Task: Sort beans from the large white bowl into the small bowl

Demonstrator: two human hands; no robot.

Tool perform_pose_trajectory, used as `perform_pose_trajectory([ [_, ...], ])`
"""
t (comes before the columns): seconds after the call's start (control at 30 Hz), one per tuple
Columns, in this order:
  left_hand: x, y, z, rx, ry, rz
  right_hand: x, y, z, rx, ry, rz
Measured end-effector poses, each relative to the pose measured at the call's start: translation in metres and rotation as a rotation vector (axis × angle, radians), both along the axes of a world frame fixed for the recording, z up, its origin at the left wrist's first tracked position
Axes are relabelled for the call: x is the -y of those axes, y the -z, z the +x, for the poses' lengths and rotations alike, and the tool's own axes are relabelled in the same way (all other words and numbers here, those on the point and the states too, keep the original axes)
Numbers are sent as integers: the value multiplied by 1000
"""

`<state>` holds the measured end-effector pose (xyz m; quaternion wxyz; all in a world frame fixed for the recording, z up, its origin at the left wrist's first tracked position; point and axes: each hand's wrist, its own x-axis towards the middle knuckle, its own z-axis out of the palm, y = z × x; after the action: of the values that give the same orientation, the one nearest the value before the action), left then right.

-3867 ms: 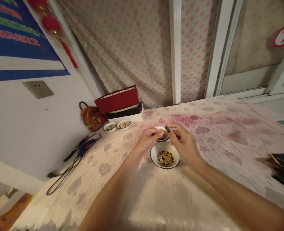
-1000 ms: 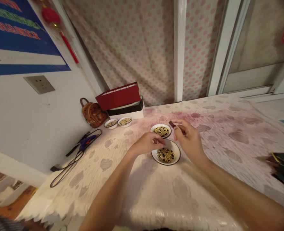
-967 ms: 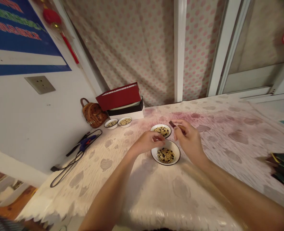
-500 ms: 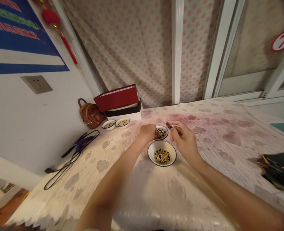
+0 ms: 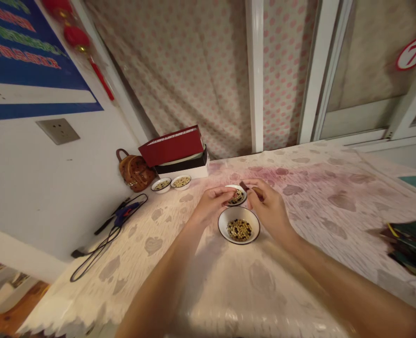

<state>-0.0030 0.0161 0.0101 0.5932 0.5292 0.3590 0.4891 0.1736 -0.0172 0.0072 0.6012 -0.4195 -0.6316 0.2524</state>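
Two white bowls of mixed pale and dark beans stand mid-table: a larger near bowl (image 5: 223, 227) and a smaller far bowl (image 5: 243, 198) just behind it. My left hand (image 5: 211, 205) hovers at the far bowl's left rim, thumb and fingers pinched together on something too small to make out. My right hand (image 5: 267, 208) sits to the right of both bowls, fingers curled round a small dark brown piece (image 5: 244, 186) that sticks out over the far bowl.
Two more small bean bowls (image 5: 171, 183) sit by the wall, beside a brown bag (image 5: 134, 172) and stacked boxes with a red lid (image 5: 174, 150). A blue tool with a black cord (image 5: 113, 223) lies at left. Dark folded items (image 5: 412, 247) rest at the right edge.
My left hand went from the near bowl up to the far bowl, and now pinches at its rim. My right hand stayed in place with the dark piece.
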Motion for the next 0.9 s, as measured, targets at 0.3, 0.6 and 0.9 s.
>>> perform_pose_trajectory([
  [0.3, 15, -6, 3, 197, 4, -84, 7, 1, -5, 149, -28, 41],
  [0.6, 15, -4, 0, 227, 29, -112, 7, 5, -5, 260, 0, 98],
  [0.9, 16, -2, 3, 211, 60, -116, 7, 5, -5, 295, 22, 121],
])
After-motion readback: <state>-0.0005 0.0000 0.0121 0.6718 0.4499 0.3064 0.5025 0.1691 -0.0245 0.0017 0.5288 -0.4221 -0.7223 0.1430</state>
